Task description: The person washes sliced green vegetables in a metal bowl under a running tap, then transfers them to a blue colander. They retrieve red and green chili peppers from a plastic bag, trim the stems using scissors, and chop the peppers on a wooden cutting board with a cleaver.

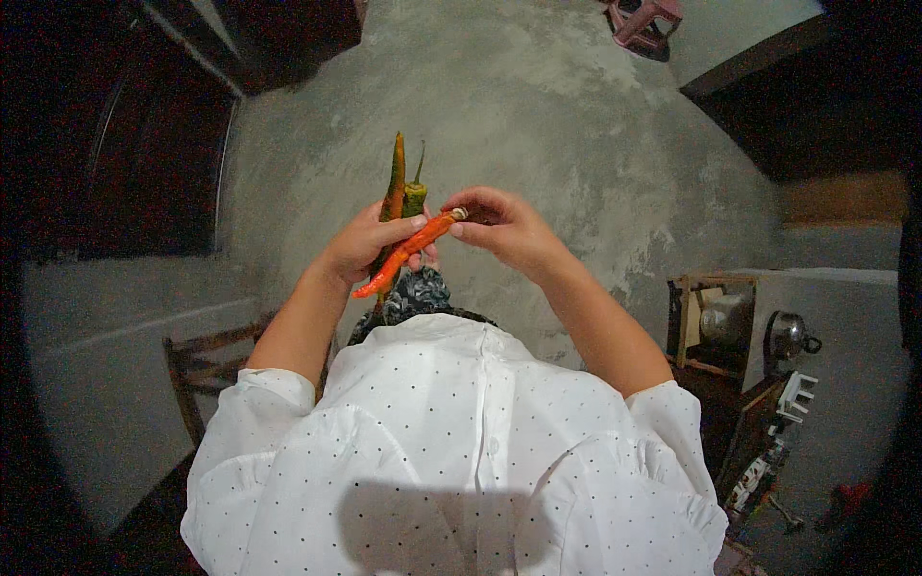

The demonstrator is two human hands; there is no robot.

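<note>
My left hand (367, 241) grips several long chili peppers, its thumb lying over them. An orange-red chili pepper (403, 253) slants across the front, pale at its upper right end. Behind it, a green-and-orange chili pepper (395, 173) points away from me. Beside that one is a green chili pepper (415, 196) with a thin stem; its lower part is hidden. My right hand (500, 223) has its thumb and forefinger around the pale end of the orange-red pepper. Both hands are held above the floor, in front of my white dotted shirt (432, 403).
Beneath is a worn concrete floor (533, 115). A wooden chair (216, 345) stands at left, and a pink plastic stool (645, 25) at the far right. On my right are a wooden-framed box (713, 324) with a glass jar, and a shiny metal pot or kettle (789, 335).
</note>
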